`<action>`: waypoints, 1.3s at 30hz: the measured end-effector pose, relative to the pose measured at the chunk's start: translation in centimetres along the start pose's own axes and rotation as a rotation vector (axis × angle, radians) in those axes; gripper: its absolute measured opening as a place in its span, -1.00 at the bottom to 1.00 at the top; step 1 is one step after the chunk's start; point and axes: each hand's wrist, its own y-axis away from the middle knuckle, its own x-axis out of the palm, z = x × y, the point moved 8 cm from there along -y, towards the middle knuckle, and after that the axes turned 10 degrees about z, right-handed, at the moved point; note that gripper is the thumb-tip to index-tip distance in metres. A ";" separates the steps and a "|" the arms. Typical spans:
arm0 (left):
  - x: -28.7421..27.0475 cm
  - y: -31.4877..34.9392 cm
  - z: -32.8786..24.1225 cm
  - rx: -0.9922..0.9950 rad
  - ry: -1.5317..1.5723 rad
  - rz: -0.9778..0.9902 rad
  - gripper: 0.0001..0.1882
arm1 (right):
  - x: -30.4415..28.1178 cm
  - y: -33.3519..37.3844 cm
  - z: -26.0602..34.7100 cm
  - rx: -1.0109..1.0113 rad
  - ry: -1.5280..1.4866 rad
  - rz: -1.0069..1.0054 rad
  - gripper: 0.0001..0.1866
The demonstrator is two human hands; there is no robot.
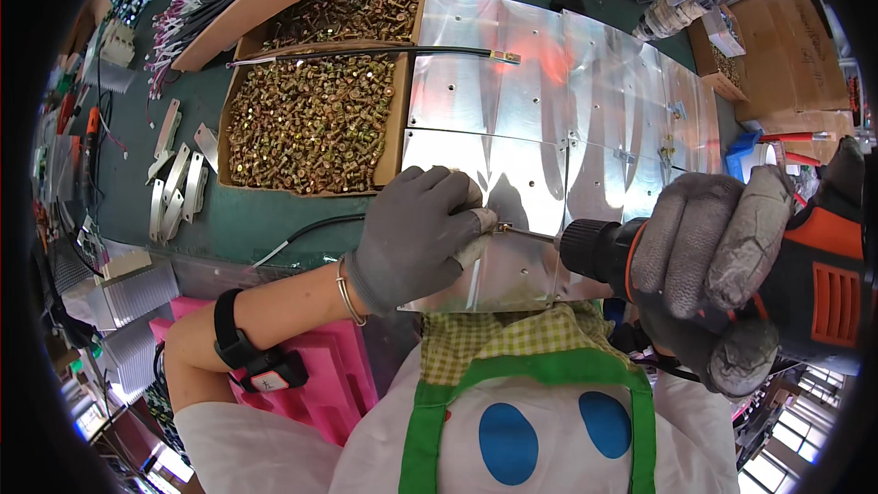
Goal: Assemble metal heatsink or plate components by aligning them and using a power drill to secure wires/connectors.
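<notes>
My left hand [416, 238], in a grey glove with worn pale fingertips, is closed on a black cable [320, 223] that runs in under the palm. A small brass-coloured terminal [502, 228] shows just past those fingertips, over a shiny metal plate [521, 261]. My right hand [704, 247], gloved too, wraps round an orange and black power screwdriver [828, 279]. Its long thin bit [532, 235] points left and reaches the terminal; whether a screw sits at the tip is too small to tell. Another black cable [448, 51] with a brass end lies across the plates farther off.
A cardboard box of brass-coloured screws [311, 128] stands left of the plates. Behind it, a carton [265, 9] holds bundled black cables. Several bent metal strips [178, 183] lie at the left. Cardboard boxes [791, 46] and a blue container [745, 151] stand at the right.
</notes>
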 end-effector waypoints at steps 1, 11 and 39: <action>0.0 0.0 0.0 -0.003 -0.004 0.000 -0.72 | 0.3 -0.3 -0.2 0.010 0.010 0.016 -0.53; -0.1 0.5 0.1 -0.029 0.003 -0.022 -0.75 | 3.9 -2.4 -1.7 0.109 0.031 0.124 -0.36; -0.4 0.4 -0.1 -0.030 -0.001 -0.013 -0.90 | 6.2 -3.7 -3.2 0.257 0.005 0.268 -0.63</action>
